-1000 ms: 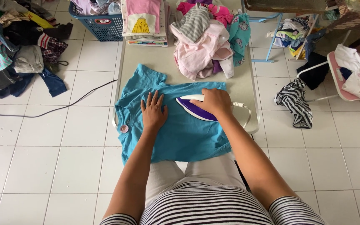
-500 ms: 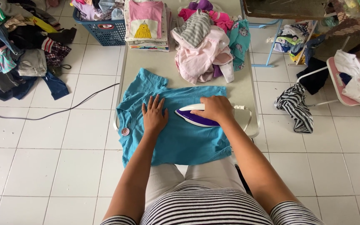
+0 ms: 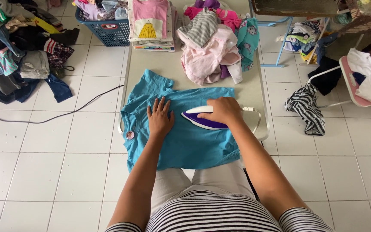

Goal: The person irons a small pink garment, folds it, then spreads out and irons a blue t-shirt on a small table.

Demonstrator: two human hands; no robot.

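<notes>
Shirt: turquoise shirt point(image 3: 194, 141) lies spread under both hands, draped over the worktop's point(image 3: 151, 68) near edge.
Left hand point(image 3: 159, 118): flat on the shirt, fingers apart, gripping nothing.
Iron: purple and white iron point(image 3: 200, 120) rests on the shirt just right of the left hand.
Right hand point(image 3: 224, 111): closed around the iron's handle.
Beyond the hands: folded stack point(image 3: 151, 23), then a pink clothes heap point(image 3: 213, 56).
</notes>
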